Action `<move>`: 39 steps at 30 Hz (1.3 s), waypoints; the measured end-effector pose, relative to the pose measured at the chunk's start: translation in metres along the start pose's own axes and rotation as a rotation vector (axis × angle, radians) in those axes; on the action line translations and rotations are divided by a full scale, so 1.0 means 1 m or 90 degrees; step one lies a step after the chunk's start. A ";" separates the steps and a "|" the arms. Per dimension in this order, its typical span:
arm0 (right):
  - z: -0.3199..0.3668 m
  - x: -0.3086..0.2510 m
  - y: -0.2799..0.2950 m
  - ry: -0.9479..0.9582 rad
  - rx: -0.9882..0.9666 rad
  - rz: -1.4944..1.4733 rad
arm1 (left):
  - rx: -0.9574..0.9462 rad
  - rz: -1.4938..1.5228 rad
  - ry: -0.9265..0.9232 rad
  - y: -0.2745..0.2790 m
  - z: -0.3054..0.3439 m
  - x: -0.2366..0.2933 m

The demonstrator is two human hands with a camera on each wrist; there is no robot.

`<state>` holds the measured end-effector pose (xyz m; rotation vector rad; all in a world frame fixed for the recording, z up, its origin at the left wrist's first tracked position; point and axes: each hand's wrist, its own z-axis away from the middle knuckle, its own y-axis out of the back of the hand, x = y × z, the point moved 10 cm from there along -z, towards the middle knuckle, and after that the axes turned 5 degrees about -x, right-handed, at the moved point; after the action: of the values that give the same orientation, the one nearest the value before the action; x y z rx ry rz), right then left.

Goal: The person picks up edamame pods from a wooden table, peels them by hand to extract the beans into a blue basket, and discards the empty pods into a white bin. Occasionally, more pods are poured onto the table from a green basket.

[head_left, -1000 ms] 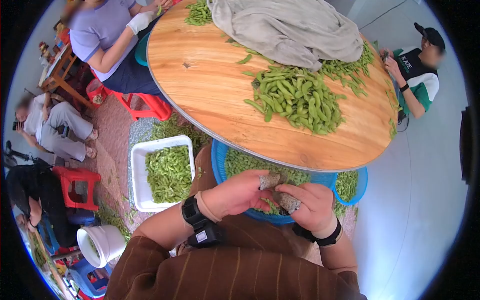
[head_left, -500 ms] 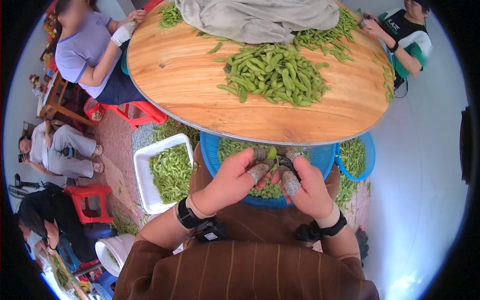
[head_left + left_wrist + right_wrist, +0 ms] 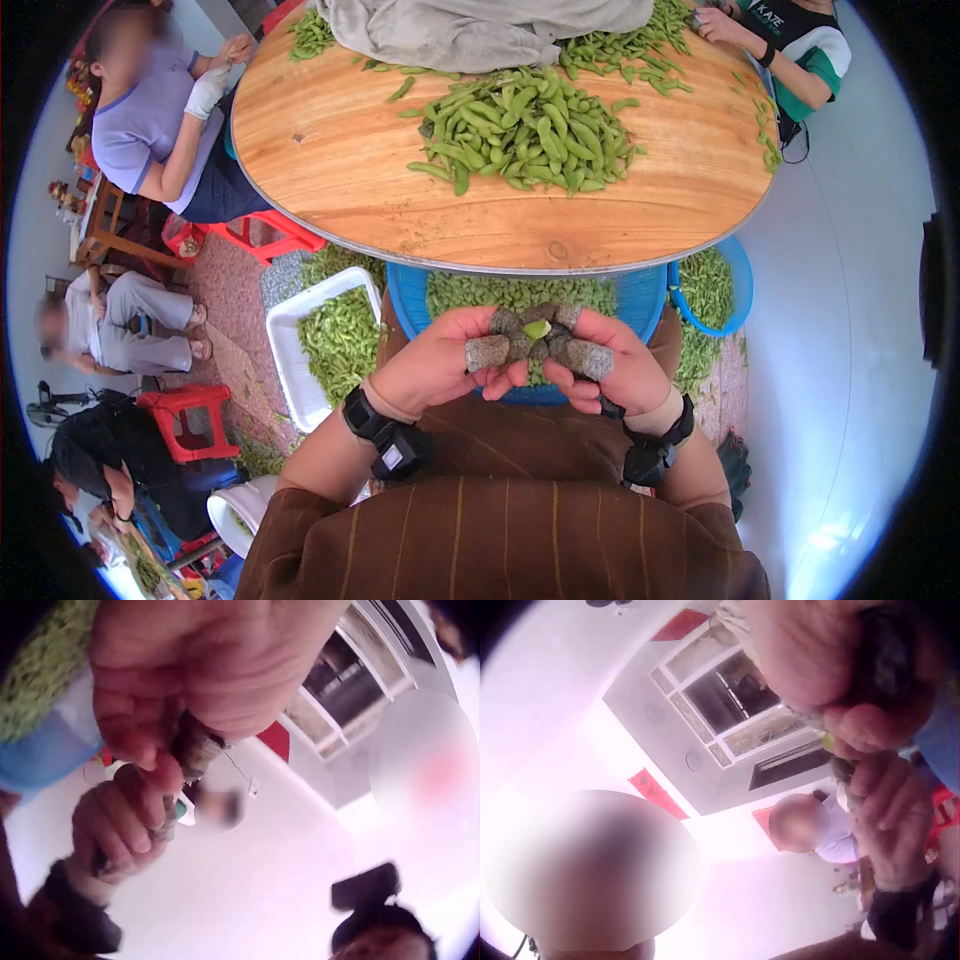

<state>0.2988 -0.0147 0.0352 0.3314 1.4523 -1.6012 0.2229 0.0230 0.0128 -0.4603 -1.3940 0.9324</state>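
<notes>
Between the fingertips of both hands sits a green edamame pod [image 3: 537,329], partly covered by the fingers. My left hand [image 3: 440,358] pinches it from one side, with grey cloth-like wraps on thumb and finger. From the other side my right hand [image 3: 622,362] pinches it, its thumb and finger wrapped likewise. A dark object [image 3: 889,656] shows in the right palm in the right wrist view; its kind is unclear. Below the hands is a blue basin [image 3: 408,300] holding many green beans. A heap of edamame pods [image 3: 530,130] lies on the round wooden table [image 3: 350,190].
A white tub [image 3: 285,345] of pods stands on the floor at left, near a white bucket [image 3: 225,515]. Another blue basket [image 3: 742,285] of pods is at right. Grey cloth [image 3: 470,35] covers part of the table. Several people sit around, one in a lilac shirt [image 3: 140,140].
The hands have drawn together, and the pod, first seen in the fingers half a second ago, now shows between both sets of fingertips. The head view has shifted, with the table sitting higher in it.
</notes>
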 end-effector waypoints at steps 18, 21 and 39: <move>0.006 0.021 0.034 0.041 0.139 0.271 | 0.226 -0.107 0.056 0.034 -0.001 -0.020; 0.009 0.029 0.036 0.039 0.130 0.083 | 0.186 -0.209 0.062 0.031 -0.003 -0.026; 0.004 -0.008 0.021 0.239 0.288 0.976 | 0.248 -0.924 -0.075 0.002 -0.005 0.007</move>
<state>0.3202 -0.0121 0.0290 1.5935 0.5859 -0.5164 0.2259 0.0307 0.0144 0.8584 -1.1868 -0.0163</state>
